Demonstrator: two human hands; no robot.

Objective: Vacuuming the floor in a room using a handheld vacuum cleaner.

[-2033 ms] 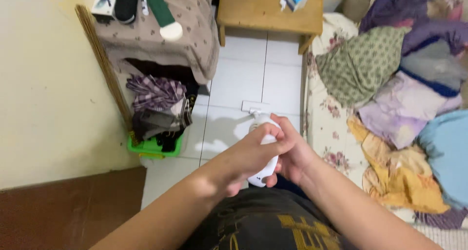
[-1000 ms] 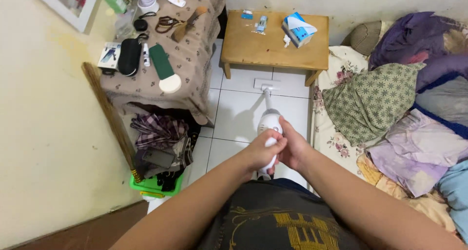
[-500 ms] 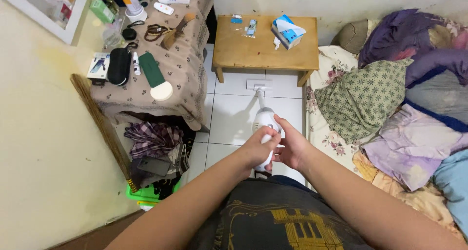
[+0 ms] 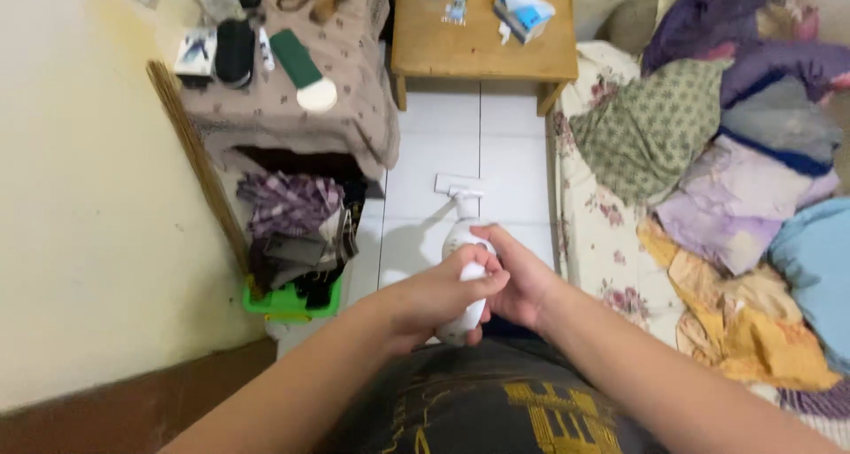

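Both hands on a white handheld vacuum (image 4: pixel 462 281), held low in front of the person's dark shirt (image 4: pixel 478 401), near centre. Left hand (image 4: pixel 438 299) wraps the handle from the left, fingers closed round it; right hand (image 4: pixel 518 281) cups the body from the right, fingers curled against it. The vacuum's tube slopes away to a flat white floor nozzle (image 4: pixel 458 186) resting on the white tiled floor (image 4: pixel 513 153), in the aisle between bed and worktop. Far centre, a small wooden table (image 4: pixel 482 38) with a blue tissue box (image 4: pixel 522 0) on it. Far left, a cloth-covered worktop (image 4: pixel 292 108) carrying a black case (image 4: pixel 235 51) and a green paddle-shaped thing (image 4: pixel 301 64). Below it, folded clothes piled in a green basket (image 4: pixel 288 302). A broom (image 4: pixel 199 166) leans on the left wall. Right, a floral-sheeted bed (image 4: pixel 602 232) heaped with crumpled clothes (image 4: pixel 735 153).
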